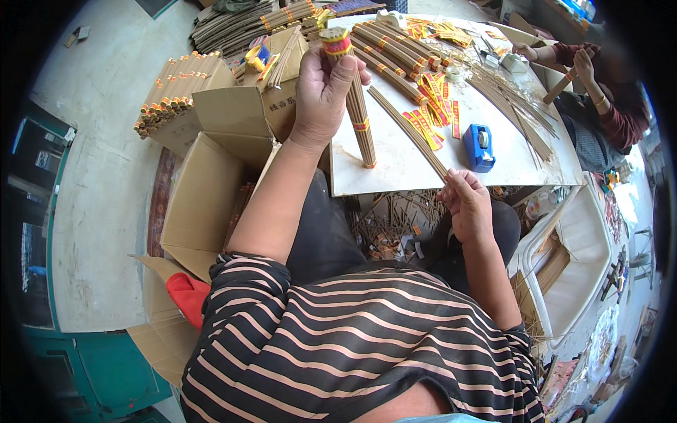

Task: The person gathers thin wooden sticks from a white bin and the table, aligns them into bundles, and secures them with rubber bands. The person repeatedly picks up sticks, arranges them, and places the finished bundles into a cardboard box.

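Observation:
My left hand (323, 95) is closed around a bundle of brown incense sticks (360, 127). The bundle stands tilted over the white table (345, 180), its lower end at the tabletop near the front edge. Red and yellow paper bands wrap it near the top and lower down. At the front edge of the table, my right hand (468, 206) pinches the near ends of a few loose incense sticks (409, 131), which lie slanting away across the tabletop. Red and yellow paper labels (438, 106) are scattered beyond them. A blue tape dispenser (480, 149) stands close to my right hand.
Banded bundles (391, 60) lie stacked at the far side of the table. Open cardboard boxes (204, 190) stand at my left, with more bundles (176, 88) beyond. Across the table at the right, a co-worker (599, 92) holds another bundle. Stick scraps (395, 225) litter the floor below.

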Demonstrator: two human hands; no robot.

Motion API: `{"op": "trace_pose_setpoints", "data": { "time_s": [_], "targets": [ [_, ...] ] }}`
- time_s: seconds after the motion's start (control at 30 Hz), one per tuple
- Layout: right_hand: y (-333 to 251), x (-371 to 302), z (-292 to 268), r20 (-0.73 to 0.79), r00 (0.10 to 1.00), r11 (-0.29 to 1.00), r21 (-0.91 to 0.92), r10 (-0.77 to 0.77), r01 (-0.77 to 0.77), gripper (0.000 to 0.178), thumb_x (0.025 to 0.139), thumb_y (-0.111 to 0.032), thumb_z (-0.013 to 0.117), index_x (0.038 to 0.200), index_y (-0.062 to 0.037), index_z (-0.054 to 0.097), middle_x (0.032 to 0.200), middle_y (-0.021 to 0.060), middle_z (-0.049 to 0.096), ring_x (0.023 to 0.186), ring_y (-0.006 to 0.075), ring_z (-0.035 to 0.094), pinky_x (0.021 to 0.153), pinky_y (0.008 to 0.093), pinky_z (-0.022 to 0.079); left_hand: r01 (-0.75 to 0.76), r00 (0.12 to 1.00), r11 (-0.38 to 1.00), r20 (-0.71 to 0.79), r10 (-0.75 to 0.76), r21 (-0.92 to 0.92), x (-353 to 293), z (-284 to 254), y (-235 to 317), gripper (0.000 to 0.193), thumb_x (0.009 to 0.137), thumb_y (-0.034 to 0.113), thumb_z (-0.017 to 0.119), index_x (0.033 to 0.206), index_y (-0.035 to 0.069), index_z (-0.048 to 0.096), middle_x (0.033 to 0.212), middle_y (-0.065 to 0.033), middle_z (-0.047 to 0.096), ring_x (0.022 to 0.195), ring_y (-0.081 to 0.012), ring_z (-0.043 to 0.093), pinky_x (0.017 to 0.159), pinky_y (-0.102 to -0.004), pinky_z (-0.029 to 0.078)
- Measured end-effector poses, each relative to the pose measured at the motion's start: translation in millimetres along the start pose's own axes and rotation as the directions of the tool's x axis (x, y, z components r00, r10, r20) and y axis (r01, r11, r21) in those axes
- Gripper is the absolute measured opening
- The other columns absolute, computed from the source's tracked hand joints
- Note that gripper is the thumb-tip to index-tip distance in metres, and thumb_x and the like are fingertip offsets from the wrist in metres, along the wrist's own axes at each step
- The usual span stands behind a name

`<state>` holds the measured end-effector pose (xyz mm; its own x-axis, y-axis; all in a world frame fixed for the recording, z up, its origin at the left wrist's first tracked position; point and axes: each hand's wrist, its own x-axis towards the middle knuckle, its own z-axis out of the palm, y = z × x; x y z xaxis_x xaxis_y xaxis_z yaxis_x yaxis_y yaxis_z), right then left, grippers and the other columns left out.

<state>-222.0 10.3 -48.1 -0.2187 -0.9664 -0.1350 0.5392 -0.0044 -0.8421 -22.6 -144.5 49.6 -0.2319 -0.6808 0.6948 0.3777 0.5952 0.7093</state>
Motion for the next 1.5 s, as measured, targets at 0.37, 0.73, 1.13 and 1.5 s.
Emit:
{"op": "trace_pose_setpoints", "data": {
  "time_s": [0.37, 0.73, 1.13, 1.5],
  "targets": [
    [20.1, 20.4, 42.7, 0.406, 0.908, 0.54, -0.743, -0.106, 0.395, 0.052, 0.08, -0.025, 0.072, 0.119, -0.0005, 0.048, 0.11, 0.0122, 0.055, 0.108, 0.0209, 0.05, 0.094, 0.0351, 0.04, 0.043, 0.972, 0.96, -0.21, -0.104, -0.276, 5.6, 14.9, 24.5, 0.025, 0.089, 0.022, 0.061, 0.093, 0.002, 0.047, 0.08, -0.008, 0.059, 0.067, -0.0167, 0.062, 0.065, -0.0301, 0.054],
    [25.0, -15.5, 80.7, 0.289, 0.907, 0.758, -0.651, 0.306, -0.049, 0.026, 0.087, -0.026, 0.065, 0.087, -0.0034, 0.051, 0.056, 0.0004, 0.049, 0.042, 0.0085, 0.044, 0.039, 0.0227, 0.035, 0.467, 0.774, 0.687, -0.118, -0.622, -0.557, -68.0, 22.2, -1.0, 0.023, 0.087, 0.023, 0.063, 0.078, 0.008, 0.048, 0.06, -0.0027, 0.051, 0.045, -0.0128, 0.05, 0.044, -0.0301, 0.044],
    [37.5, -15.5, 110.1, 0.524, 0.823, 0.785, -0.595, 0.218, 0.171, 0.041, 0.081, -0.031, 0.069, 0.103, -0.0031, 0.048, 0.083, 0.0068, 0.057, 0.074, 0.0147, 0.058, 0.063, 0.0254, 0.047, 0.315, 0.895, 0.748, -0.081, -0.439, -0.584, -67.6, -14.6, 33.5, 0.031, 0.082, 0.032, 0.069, 0.087, 0.007, 0.052, 0.065, -0.0032, 0.055, 0.05, -0.0117, 0.054, 0.046, -0.0258, 0.046],
    [64.5, 18.9, 99.8, 0.344, 0.881, 0.734, -0.68, 0.324, -0.004, 0.025, 0.09, -0.018, 0.059, 0.104, 0.0016, 0.055, 0.088, 0.0088, 0.063, 0.086, 0.0161, 0.06, 0.084, 0.0292, 0.046, 0.618, 0.757, 0.602, -0.591, -0.28, 0.506, -104.8, -317.3, 47.4, 0.048, 0.078, 0.04, 0.071, 0.095, 0.001, 0.049, 0.064, -0.0043, 0.052, 0.05, -0.009, 0.049, 0.043, -0.0232, 0.043]
  ]
}}
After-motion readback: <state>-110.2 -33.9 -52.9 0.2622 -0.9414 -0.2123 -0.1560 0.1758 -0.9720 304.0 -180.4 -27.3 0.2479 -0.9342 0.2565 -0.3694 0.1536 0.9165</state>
